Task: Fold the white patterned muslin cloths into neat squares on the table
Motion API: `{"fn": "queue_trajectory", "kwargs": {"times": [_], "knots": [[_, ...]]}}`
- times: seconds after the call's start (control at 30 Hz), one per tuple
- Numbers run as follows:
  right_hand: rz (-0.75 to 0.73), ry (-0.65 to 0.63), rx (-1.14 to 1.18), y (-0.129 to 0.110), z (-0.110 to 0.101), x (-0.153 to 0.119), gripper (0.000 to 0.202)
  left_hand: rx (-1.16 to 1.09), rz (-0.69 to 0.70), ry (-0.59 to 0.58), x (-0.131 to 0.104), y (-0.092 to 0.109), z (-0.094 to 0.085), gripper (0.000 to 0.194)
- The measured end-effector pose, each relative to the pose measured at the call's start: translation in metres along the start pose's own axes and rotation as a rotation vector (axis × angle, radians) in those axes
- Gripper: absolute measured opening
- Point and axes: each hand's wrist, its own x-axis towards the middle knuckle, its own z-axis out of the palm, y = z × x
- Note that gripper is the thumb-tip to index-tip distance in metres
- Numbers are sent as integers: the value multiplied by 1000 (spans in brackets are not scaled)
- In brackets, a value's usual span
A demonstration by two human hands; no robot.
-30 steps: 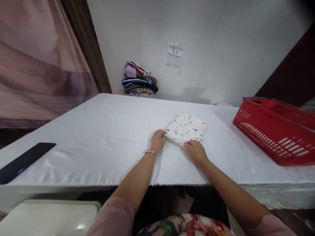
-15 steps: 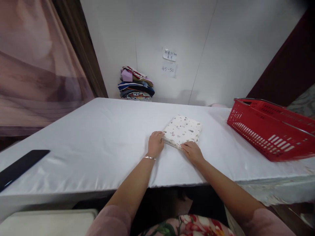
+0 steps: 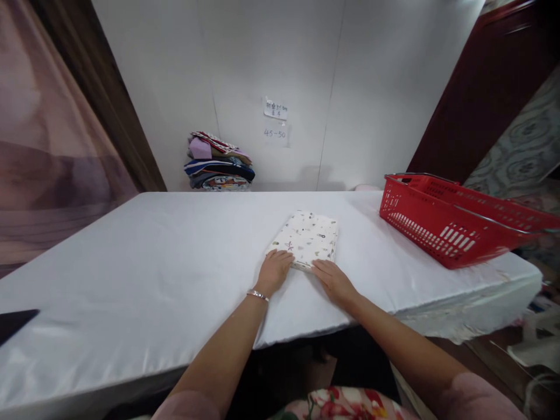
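Note:
A white cloth [image 3: 304, 236] with a small scattered print lies folded into a neat, layered rectangle on the white-covered table [image 3: 184, 262]. My left hand [image 3: 274, 271], with a silver bracelet at its wrist, rests its fingers flat over the near left corner of the cloth. At the near right corner, my right hand [image 3: 335, 283] lays its outstretched fingers on the edge. Both thumbs are mostly hidden. The folded layers show along the near edge between the hands.
A red plastic basket [image 3: 431, 224] with metal handles stands on the table's right side. Several folded fabrics [image 3: 220, 163] are stacked by the back wall, left of two paper notes [image 3: 275, 122]. A dark flat object [image 3: 15, 324] lies at the left edge.
The view has turned right, so things sit further left in the picture. The cloth has been squared round, its near edge now facing me more directly. My fingers have flattened onto its corners.

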Motion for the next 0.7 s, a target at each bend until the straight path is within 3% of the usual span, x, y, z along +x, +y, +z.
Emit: {"fn": "queue_trajectory", "kwargs": {"times": [0.2,0.33,0.43,0.57,0.7], "knots": [[66,-79,48,5,-11,-4,38,9,2,2,0,0,2,24],[186,-50,117,13,-17,-13,33,12,9,19,1,-1,3,24],[385,44,240,24,-20,-14,27,5,21,25,1,0,1,23],[797,148,490,43,-24,-3,25,3,41,13,0,3,-4,22],[1024,38,676,52,-26,11,21,24,50,10,1,14,-7,23]]}}
